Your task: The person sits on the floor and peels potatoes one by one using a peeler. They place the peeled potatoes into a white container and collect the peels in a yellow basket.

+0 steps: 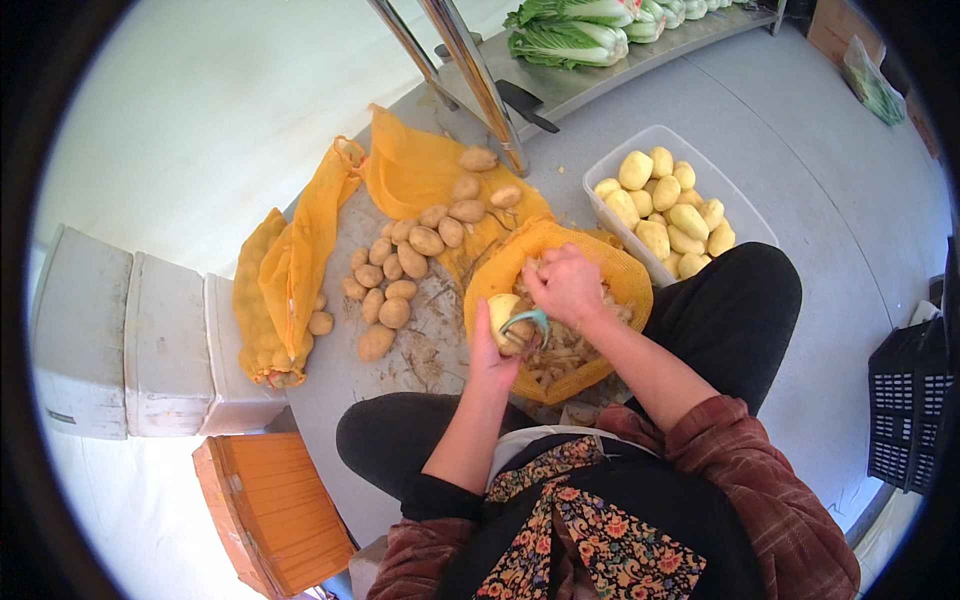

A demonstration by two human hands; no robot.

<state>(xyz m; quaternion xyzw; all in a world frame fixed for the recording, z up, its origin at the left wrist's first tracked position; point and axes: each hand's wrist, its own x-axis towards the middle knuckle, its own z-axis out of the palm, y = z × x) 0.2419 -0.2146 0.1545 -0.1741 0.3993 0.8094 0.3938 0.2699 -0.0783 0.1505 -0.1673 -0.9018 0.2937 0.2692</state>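
My left hand point(488, 358) is wrapped round a partly peeled potato point(502, 312), its pale yellow flesh bare on top. Against the lower side of that potato rests a peeler with a teal frame point(527, 318); I cannot see which hand holds its handle. Just right of the potato, my right hand point(570, 288) is closed with the fingertips pinched, and what is in them is hidden. Both hands are over a yellow mesh bag point(595, 378) with its rim rolled open, holding a heap of peelings point(562, 358) between my legs.
Unpeeled potatoes point(412, 262) lie on the floor at left, beside a full yellow mesh sack point(262, 330). A clear plastic tub point(748, 215) of peeled potatoes stands at right. Metal legs point(470, 65), a shelf point(690, 50) with cabbages, white containers point(85, 330) and a black crate point(905, 405) surround me.
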